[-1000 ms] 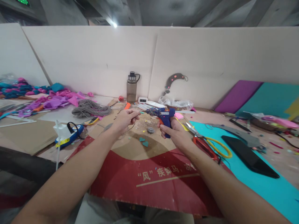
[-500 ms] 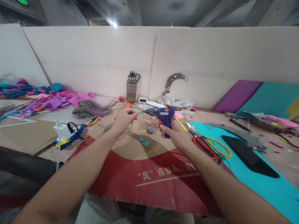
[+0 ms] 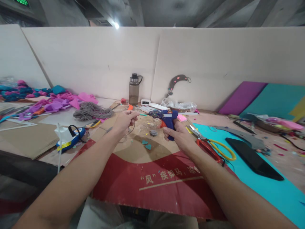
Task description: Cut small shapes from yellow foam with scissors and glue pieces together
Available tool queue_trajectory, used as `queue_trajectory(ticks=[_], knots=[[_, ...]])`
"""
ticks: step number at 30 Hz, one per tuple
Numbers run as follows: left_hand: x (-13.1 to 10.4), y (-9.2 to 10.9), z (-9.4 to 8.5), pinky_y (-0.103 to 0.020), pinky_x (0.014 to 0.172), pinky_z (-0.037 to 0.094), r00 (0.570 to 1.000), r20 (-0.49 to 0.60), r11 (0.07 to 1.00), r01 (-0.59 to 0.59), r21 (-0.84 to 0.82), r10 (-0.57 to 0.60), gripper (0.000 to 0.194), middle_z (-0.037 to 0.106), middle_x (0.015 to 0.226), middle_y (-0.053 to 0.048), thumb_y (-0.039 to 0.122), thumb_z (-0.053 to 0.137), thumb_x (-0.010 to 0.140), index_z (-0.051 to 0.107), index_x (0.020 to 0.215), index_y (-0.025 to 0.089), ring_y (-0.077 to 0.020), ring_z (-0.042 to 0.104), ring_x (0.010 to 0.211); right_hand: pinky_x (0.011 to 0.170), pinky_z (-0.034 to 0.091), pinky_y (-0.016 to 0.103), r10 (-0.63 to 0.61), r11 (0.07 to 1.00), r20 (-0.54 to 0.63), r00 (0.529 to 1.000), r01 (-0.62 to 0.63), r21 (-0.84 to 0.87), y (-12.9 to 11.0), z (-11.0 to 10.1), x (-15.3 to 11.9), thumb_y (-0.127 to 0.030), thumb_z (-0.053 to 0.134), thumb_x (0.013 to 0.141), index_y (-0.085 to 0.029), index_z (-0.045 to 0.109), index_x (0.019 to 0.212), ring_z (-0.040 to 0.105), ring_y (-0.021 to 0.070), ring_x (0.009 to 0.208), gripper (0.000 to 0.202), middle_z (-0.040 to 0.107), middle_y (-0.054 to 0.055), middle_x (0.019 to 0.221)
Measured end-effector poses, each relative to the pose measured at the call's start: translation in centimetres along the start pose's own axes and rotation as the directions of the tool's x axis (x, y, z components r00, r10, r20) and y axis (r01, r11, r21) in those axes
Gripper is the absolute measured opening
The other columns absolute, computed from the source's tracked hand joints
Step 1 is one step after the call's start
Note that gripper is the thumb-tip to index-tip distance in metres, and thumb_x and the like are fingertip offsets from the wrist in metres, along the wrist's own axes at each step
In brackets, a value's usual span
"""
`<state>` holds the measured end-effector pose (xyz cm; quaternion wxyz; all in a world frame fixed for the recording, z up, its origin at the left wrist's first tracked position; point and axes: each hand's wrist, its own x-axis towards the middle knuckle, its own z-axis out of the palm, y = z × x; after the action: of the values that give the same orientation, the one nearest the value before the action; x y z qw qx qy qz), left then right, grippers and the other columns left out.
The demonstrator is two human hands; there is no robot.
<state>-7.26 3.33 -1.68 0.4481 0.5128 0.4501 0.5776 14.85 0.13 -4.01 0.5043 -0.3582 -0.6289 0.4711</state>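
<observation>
My right hand [image 3: 175, 130] grips a blue hot glue gun [image 3: 168, 121] by its handle, with the nozzle pointing left. Left of the nozzle, my left hand [image 3: 126, 121] is closed in a pinch; a thin cord [image 3: 132, 129] hangs in a loop below its fingers. The fingertips and what is between them are too small to make out clearly. A slim teal strip [image 3: 143, 114] shows between the left fingertips and the nozzle; whether it is held or lies behind, I cannot tell. Beneath the hands, teal heart-shaped pieces [image 3: 148, 147] and a small grey piece [image 3: 153, 133] lie on the cardboard [image 3: 133, 152].
Scissors [image 3: 222, 149] with yellow and red handles and a black phone [image 3: 254, 159] lie on a turquoise sheet [image 3: 267, 194] at right. A water bottle [image 3: 134, 90] stands at the back. Grey cord [image 3: 91, 111] and a blue power strip [image 3: 72, 140] are at left.
My left hand has shifted slightly left, away from the nozzle, widening the gap. The glue gun stays almost in place in my right hand.
</observation>
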Motion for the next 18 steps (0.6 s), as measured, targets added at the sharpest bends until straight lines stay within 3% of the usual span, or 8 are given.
queue_trajectory(ticks=[4,9,14,18], knots=[[0.4,0.1,-0.3,-0.019,0.039,0.019,0.999,-0.024,0.996,0.031,-0.08,-0.033,0.026,0.051,0.055,0.003,0.031,0.072,0.064,0.053,0.061,0.014,-0.0024,0.035,0.041,0.044,0.039,0.022,0.023,0.999,-0.144,0.989,-0.016,0.046,0.1,-0.3,0.6,-0.028,0.064,0.071,-0.022,0.046,0.092,0.046,0.0092,0.049,0.028,0.048,-0.008,0.061],[0.3,-0.2,-0.2,-0.018,0.04,0.022,1.0,-0.01,0.999,0.0,-0.039,-0.001,0.024,0.054,0.059,0.002,0.032,0.071,0.067,0.056,0.064,0.013,-0.0023,0.038,0.044,0.041,0.041,0.021,0.229,0.967,-0.344,0.91,-0.252,-0.023,1.6,-1.6,1.7,-0.023,0.06,0.067,-0.022,0.043,0.079,0.047,0.0095,0.047,0.021,0.047,-0.006,0.058],[0.1,-0.4,0.1,-0.016,0.041,0.024,0.999,0.051,1.0,-0.005,-0.026,0.006,0.024,0.056,0.062,0.001,0.033,0.072,0.069,0.059,0.07,0.013,-0.0022,0.038,0.045,0.039,0.043,0.025,0.363,0.887,-0.358,0.86,-0.437,-0.149,4.0,-3.0,2.5,-0.024,0.06,0.071,-0.02,0.044,0.069,0.049,0.0116,0.04,0.016,0.052,-0.002,0.053],[0.1,-0.4,0.2,-0.016,0.041,0.024,0.994,0.106,0.999,-0.01,-0.04,0.014,0.026,0.056,0.063,0.001,0.035,0.073,0.068,0.06,0.071,0.013,-0.0024,0.038,0.046,0.047,0.048,0.03,0.356,0.807,-0.363,0.861,-0.479,-0.345,4.3,-3.8,2.9,-0.028,0.058,0.076,-0.019,0.048,0.066,0.057,0.0154,0.046,0.017,0.057,0.002,0.056]])
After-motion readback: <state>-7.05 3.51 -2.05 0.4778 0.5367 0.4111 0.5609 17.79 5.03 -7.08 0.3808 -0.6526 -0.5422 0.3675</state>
